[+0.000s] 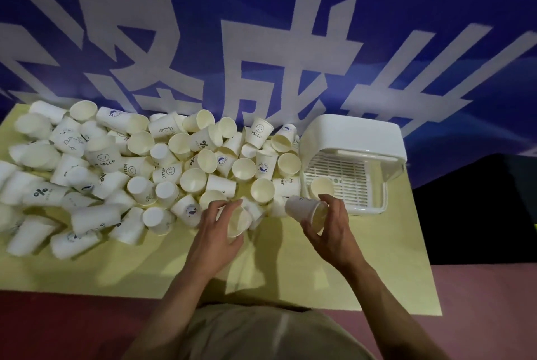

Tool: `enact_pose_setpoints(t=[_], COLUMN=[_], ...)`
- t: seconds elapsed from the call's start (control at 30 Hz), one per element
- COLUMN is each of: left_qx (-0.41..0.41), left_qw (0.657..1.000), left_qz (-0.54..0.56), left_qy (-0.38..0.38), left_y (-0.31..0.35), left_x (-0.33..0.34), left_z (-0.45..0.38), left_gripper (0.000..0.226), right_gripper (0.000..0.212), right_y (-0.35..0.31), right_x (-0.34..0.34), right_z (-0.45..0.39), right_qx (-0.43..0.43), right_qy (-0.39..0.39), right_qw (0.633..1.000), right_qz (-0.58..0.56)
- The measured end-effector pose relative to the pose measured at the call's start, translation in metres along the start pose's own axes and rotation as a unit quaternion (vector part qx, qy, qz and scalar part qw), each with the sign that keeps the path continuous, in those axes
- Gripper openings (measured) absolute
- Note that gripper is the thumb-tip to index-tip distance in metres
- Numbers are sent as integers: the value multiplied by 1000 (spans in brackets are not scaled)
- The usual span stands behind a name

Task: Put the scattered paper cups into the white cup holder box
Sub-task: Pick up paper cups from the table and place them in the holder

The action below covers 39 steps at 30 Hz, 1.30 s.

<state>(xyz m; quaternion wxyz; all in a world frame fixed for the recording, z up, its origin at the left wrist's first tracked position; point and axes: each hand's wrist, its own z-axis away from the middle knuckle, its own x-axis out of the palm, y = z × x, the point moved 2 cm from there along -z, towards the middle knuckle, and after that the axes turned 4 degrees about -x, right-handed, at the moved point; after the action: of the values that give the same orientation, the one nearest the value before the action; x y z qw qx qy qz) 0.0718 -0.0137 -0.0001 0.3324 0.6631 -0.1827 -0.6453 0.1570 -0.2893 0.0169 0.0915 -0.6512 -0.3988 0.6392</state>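
Note:
Several white paper cups (139, 162), some printed with "HELLO" or "%", lie scattered in a heap over the left and middle of a pale yellow table (145, 266). At the right stands the white cup holder box (353, 138), lid raised, with a slotted tray inside and one cup (321, 186) at its front left. My left hand (215, 234) grips a tilted cup (238, 221) at the heap's near edge. My right hand (331, 227) holds another cup (303, 210) on its side, just in front of the box's left corner.
A blue banner (261, 25) with large white characters hangs right behind the table. Bare yellow tabletop lies in front of both hands. A dark object (479, 208) stands to the right of the table. Reddish floor (58, 327) runs along the near side.

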Motion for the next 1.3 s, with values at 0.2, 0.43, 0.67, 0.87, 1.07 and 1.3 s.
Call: enact_pose_setpoints(t=[0.2,0.43,0.67,0.87,1.07,1.3], left_qx=[-1,-20,-46,-50,-61,-81], left_qw=[999,997,992,989,990,991], left_qz=[42,48,55,52,51,41], left_qy=[19,59,105,129,116,95], left_y=[100,164,194,204,209,202], left_x=[50,99,101,102,111,117], left_z=[-15,-26,-38,-43,-48,-59], left_gripper=[73,72,76,76,74,75], right_gripper=[71,72,71,69,76,74], right_y=[79,127,124,131,147,158], right_x=[-70,-103,-81,-58,-30,-8], right_z=[5,-17,-60,-74,-89,-95], right_qx=[-9,-3,-59,-74,-77,-47], right_qy=[1,-28,-89,-130,-172,-198], right_qw=[1000,997,994,989,982,977], right_qz=[-25,-75,-14,1,30,71])
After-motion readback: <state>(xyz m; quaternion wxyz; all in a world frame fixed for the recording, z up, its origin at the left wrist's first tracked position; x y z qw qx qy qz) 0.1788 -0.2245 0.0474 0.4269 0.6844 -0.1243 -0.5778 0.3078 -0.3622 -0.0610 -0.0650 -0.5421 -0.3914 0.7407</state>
